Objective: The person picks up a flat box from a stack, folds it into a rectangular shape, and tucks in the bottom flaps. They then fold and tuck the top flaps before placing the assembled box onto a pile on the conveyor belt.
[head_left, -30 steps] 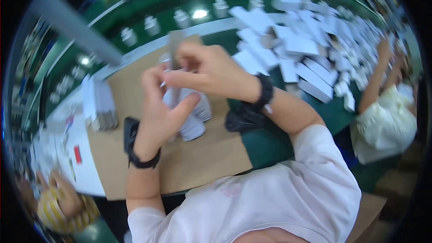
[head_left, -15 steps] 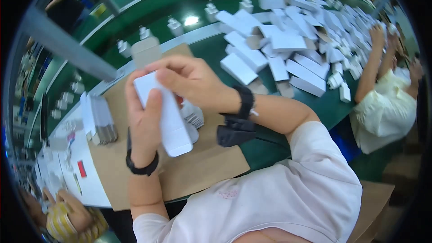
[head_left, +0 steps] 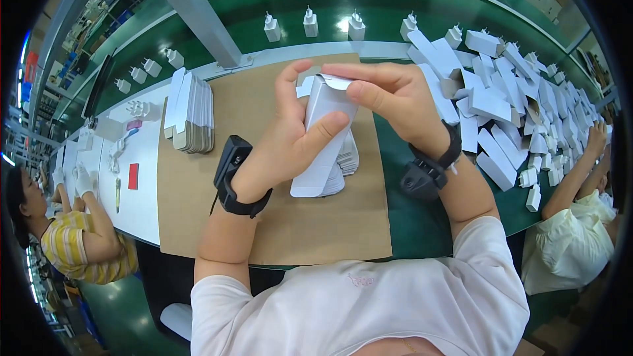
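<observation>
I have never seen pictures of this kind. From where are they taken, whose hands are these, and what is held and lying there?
There is no machine here, only a person's own hands. Every picture comes from a fisheye camera on their head, looking down, so straight edges look bent. The left hand holds a white box, thumb across its front; the right hand is at its upper end, though its grip is unclear. Below lies a brown cardboard sheet, with a stack of flattened cartons on the left. To the right is a heap of white boxes. White plug adapters stand beyond.
</observation>
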`<state>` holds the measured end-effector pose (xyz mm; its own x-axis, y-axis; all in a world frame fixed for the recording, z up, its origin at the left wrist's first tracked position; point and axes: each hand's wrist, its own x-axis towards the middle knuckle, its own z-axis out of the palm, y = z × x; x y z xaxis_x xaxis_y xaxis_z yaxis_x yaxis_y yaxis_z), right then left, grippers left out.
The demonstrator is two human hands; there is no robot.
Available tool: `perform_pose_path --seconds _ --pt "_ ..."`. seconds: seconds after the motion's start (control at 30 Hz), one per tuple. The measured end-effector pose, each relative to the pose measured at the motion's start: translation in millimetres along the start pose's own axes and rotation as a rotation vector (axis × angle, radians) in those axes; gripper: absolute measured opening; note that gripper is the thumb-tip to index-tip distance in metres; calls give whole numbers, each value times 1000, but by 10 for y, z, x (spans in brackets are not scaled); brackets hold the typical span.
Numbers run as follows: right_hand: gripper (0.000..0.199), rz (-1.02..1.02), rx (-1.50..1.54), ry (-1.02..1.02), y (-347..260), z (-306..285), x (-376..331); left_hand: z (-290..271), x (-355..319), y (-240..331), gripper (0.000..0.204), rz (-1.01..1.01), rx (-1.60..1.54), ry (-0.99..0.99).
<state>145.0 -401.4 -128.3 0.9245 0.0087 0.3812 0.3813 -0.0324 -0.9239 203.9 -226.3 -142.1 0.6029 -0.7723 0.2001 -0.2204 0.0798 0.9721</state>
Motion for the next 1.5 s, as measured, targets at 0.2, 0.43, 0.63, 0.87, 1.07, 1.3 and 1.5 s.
perform_pose_path --seconds 0.2,0.43,0.63,0.87,1.07,1.3,1.5 --pt "29 132 100 7 -29 -29 2 -7 -23 29 73 64 201 -17" --pt "35 -162 -53 -121 170 -2 -34 -1 -15 28 71 44 99 82" --pt "31 19 -238 -42 63 -53 -45 -125 21 11 65 13 144 111" --pt "22 45 -1111 628 -605 -1255 -289 -580 171 -209 73 -524 815 25" --pt "23 -184 -1117 354 -336 -711 -76 -699 208 -419 52 -534 821 188" --pt "27 -9 -919 -5 256 -191 45 -701 162 -505 54 -453 857 246" --pt "34 53 -790 24 174 -82 -6 -568 127 -149 41 -438 573 190"
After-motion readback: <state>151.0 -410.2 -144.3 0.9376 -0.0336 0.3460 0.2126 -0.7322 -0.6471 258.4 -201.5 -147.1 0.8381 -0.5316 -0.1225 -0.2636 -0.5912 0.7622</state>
